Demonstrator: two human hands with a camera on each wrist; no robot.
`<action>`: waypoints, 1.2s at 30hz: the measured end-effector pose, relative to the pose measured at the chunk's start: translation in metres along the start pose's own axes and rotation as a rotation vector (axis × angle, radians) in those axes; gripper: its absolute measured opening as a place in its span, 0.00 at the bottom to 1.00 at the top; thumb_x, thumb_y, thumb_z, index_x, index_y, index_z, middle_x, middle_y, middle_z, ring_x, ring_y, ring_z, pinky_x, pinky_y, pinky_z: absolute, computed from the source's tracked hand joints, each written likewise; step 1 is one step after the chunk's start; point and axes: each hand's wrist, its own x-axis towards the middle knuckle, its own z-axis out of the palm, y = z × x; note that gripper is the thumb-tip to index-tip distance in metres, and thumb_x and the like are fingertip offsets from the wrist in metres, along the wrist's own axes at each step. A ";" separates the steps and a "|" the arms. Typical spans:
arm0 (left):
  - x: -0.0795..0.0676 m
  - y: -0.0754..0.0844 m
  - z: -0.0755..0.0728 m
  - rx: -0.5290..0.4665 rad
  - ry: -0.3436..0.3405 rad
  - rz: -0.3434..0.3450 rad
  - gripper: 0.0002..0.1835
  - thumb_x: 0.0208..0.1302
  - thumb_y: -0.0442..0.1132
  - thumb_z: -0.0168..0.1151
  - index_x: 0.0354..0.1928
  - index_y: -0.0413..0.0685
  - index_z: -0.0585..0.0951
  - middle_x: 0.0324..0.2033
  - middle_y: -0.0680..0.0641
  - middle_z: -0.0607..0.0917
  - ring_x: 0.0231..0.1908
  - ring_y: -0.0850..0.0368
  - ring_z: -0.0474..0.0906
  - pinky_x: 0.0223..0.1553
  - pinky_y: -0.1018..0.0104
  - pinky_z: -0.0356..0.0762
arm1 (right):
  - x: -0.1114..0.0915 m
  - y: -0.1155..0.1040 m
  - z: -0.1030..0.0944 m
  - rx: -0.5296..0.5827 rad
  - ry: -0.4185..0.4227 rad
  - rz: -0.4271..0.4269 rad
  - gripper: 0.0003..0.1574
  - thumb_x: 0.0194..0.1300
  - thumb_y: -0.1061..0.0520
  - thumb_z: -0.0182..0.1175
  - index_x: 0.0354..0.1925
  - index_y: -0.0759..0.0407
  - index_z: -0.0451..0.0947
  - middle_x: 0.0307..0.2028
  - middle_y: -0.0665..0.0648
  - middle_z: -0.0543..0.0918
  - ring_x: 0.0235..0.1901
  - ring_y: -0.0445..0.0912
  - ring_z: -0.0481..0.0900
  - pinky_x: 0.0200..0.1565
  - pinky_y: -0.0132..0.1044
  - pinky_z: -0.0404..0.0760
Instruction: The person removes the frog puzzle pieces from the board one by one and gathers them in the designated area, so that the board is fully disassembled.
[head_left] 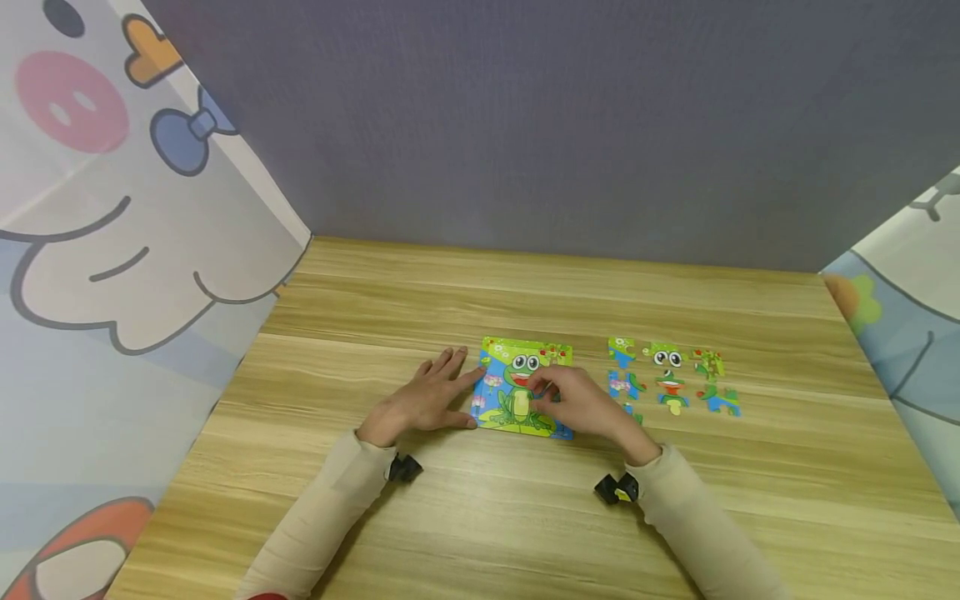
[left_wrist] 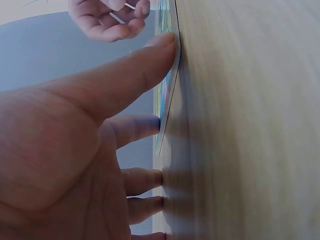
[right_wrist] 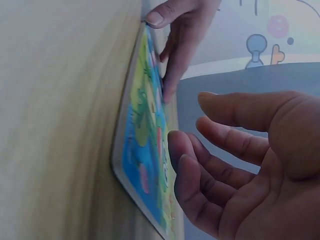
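Note:
A frog picture puzzle board (head_left: 495, 408) lies flat on the wooden table, with piece outlines showing on its surface in the right wrist view. My left hand (head_left: 423, 400) rests at the board's left side with fingers spread; its thumb (left_wrist: 150, 57) and index finger touch the edge, and the other fingertips meet the tabletop. Above the board's right half hovers my right hand (head_left: 577, 402), fingers loosely bent. A gap shows between its thumb (right_wrist: 240, 107) and fingers, with nothing held there. It hides part of the picture.
Several loose puzzle pieces (head_left: 672, 385) with frog artwork lie in rows right of the board, one partly behind my right forearm. A grey panel (head_left: 555, 125) stands along the table's back edge. Cartoon-printed walls (head_left: 150, 275) flank both sides.

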 end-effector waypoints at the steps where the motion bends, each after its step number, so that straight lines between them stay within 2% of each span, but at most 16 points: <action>1: 0.000 0.000 0.000 0.001 0.000 0.000 0.44 0.67 0.58 0.63 0.79 0.53 0.56 0.79 0.33 0.43 0.79 0.33 0.37 0.74 0.30 0.45 | 0.000 0.000 0.001 -0.004 -0.002 0.001 0.11 0.66 0.63 0.64 0.47 0.65 0.81 0.43 0.61 0.86 0.37 0.43 0.83 0.39 0.31 0.81; 9: 0.000 -0.001 -0.001 0.009 0.003 0.004 0.45 0.67 0.58 0.63 0.79 0.52 0.56 0.79 0.33 0.43 0.79 0.32 0.37 0.74 0.30 0.45 | -0.001 0.001 0.007 -0.015 -0.010 0.055 0.17 0.64 0.62 0.66 0.51 0.65 0.80 0.45 0.61 0.85 0.34 0.39 0.81 0.37 0.30 0.80; 11: 0.000 0.000 -0.001 0.007 0.002 0.004 0.45 0.67 0.58 0.63 0.79 0.52 0.56 0.79 0.33 0.43 0.79 0.32 0.37 0.74 0.30 0.45 | 0.000 0.002 0.008 -0.038 -0.011 0.047 0.19 0.63 0.62 0.67 0.52 0.67 0.80 0.46 0.62 0.85 0.34 0.39 0.80 0.40 0.34 0.82; 12: 0.000 0.000 -0.001 0.006 0.002 0.004 0.45 0.67 0.58 0.63 0.79 0.52 0.56 0.79 0.32 0.43 0.79 0.32 0.37 0.74 0.30 0.45 | 0.000 0.002 0.008 -0.055 -0.010 0.047 0.21 0.63 0.61 0.68 0.53 0.67 0.80 0.46 0.62 0.84 0.34 0.38 0.80 0.46 0.39 0.83; 15: 0.000 0.000 -0.001 0.002 0.000 0.004 0.45 0.67 0.58 0.63 0.79 0.53 0.55 0.79 0.32 0.43 0.79 0.32 0.37 0.74 0.30 0.45 | -0.001 0.002 0.011 -0.112 -0.005 0.062 0.26 0.61 0.59 0.70 0.56 0.67 0.79 0.43 0.60 0.83 0.32 0.38 0.76 0.46 0.42 0.82; 17: 0.000 0.000 -0.001 0.002 0.000 0.004 0.45 0.67 0.57 0.63 0.79 0.53 0.55 0.79 0.32 0.43 0.79 0.32 0.37 0.74 0.30 0.45 | -0.001 0.001 0.014 -0.158 0.006 0.081 0.28 0.60 0.56 0.72 0.56 0.67 0.80 0.41 0.59 0.81 0.31 0.39 0.73 0.44 0.39 0.80; 20: 0.000 0.000 -0.001 0.001 0.002 0.005 0.45 0.67 0.57 0.63 0.79 0.53 0.56 0.79 0.32 0.43 0.79 0.32 0.37 0.74 0.30 0.45 | 0.000 -0.001 0.019 -0.219 0.027 0.116 0.27 0.57 0.54 0.74 0.52 0.66 0.82 0.40 0.57 0.78 0.31 0.40 0.71 0.36 0.32 0.74; 22: 0.000 0.000 -0.001 0.001 0.002 0.005 0.45 0.67 0.57 0.63 0.79 0.53 0.56 0.79 0.33 0.43 0.79 0.32 0.37 0.74 0.30 0.44 | 0.000 -0.002 0.021 -0.241 0.039 0.129 0.26 0.56 0.54 0.75 0.50 0.66 0.83 0.42 0.57 0.78 0.31 0.39 0.72 0.36 0.31 0.73; 25: 0.000 0.000 -0.001 -0.001 0.002 0.006 0.45 0.67 0.57 0.63 0.79 0.52 0.55 0.79 0.33 0.43 0.79 0.32 0.37 0.74 0.30 0.44 | 0.000 -0.004 0.024 -0.252 0.047 0.137 0.25 0.55 0.54 0.76 0.48 0.66 0.83 0.44 0.57 0.78 0.32 0.41 0.73 0.38 0.34 0.76; 26: 0.000 0.000 -0.001 0.000 0.003 0.006 0.45 0.67 0.57 0.63 0.79 0.52 0.55 0.79 0.33 0.43 0.79 0.32 0.37 0.74 0.30 0.44 | 0.000 -0.004 0.024 -0.250 0.047 0.144 0.25 0.55 0.54 0.76 0.48 0.65 0.83 0.44 0.58 0.78 0.34 0.43 0.75 0.40 0.37 0.77; 29: 0.000 0.000 -0.001 -0.001 0.004 0.006 0.45 0.67 0.57 0.63 0.79 0.52 0.55 0.79 0.33 0.43 0.79 0.32 0.37 0.74 0.30 0.44 | 0.001 -0.004 0.025 -0.258 0.049 0.164 0.24 0.55 0.54 0.76 0.47 0.63 0.82 0.47 0.58 0.79 0.48 0.55 0.81 0.49 0.47 0.81; 31: 0.000 0.000 -0.001 -0.001 0.005 0.006 0.45 0.67 0.57 0.63 0.79 0.52 0.56 0.79 0.33 0.43 0.79 0.32 0.37 0.74 0.30 0.44 | 0.001 -0.004 0.025 -0.252 0.044 0.176 0.24 0.55 0.55 0.76 0.47 0.61 0.80 0.47 0.58 0.78 0.52 0.59 0.79 0.51 0.52 0.80; 33: 0.000 0.000 -0.001 -0.002 0.004 0.004 0.45 0.67 0.57 0.63 0.79 0.53 0.56 0.79 0.33 0.43 0.79 0.32 0.37 0.74 0.30 0.44 | 0.001 -0.004 0.025 -0.250 0.046 0.181 0.23 0.55 0.55 0.76 0.45 0.59 0.78 0.46 0.58 0.78 0.62 0.65 0.75 0.56 0.55 0.79; 36: -0.001 0.000 -0.001 -0.005 0.003 0.004 0.44 0.67 0.57 0.63 0.79 0.53 0.56 0.79 0.33 0.43 0.79 0.32 0.37 0.74 0.30 0.44 | 0.001 -0.004 0.025 -0.231 0.042 0.176 0.22 0.55 0.56 0.76 0.43 0.58 0.75 0.44 0.56 0.78 0.64 0.67 0.73 0.56 0.55 0.78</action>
